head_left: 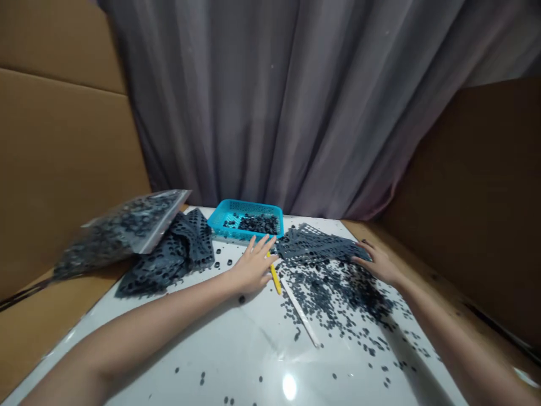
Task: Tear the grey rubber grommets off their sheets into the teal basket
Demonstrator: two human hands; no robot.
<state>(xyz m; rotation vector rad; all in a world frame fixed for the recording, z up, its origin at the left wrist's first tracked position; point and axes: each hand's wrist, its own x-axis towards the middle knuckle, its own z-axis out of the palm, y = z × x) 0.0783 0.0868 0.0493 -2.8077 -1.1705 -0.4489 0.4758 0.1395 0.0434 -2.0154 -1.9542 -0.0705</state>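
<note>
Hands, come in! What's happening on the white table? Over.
Left hand spread at yellow stick. Right hand at right end of dark holey sheeting. Loose dark bits, white stick in front.

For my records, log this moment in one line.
left hand: spread beside yellow stick; right hand: at perforated sheet; blue basket: holds black pieces

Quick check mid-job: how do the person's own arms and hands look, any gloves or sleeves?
The left hand and right hand are both ungloved. The left arm and right arm are bare as far as they show: no sleeve, watch, bracelet or marking can be made out.
</note>
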